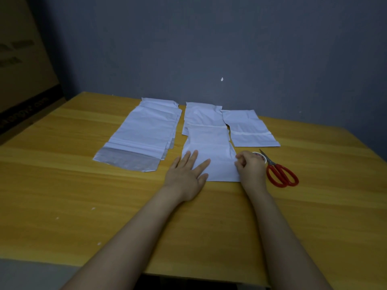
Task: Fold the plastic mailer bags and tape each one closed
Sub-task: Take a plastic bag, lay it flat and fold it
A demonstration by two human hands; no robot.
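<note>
Left hand (pixel 186 174) flat, fingers straight, pinning folded mailer bag (pixel 211 155) at frame centre so the fold holds. Right hand (pixel 250 167) curled at bag's right edge, next to tape roll (pixel 261 157) and scissors (pixel 281 173); can't tell if it grips anything. Unfolded stack (pixel 142 132) waits centre-left.

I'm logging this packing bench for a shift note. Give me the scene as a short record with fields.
surface: yellow wooden table
left: stack of white plastic mailer bags, grey flaps nearest the person
back: centre folded white bag; right folded white bag
front centre: white bag in work
left hand: flat on the white bag in work
right hand: fingers curled at its right edge, grip unclear
tools: white tape roll, red-handled scissors, beside the right hand
</note>
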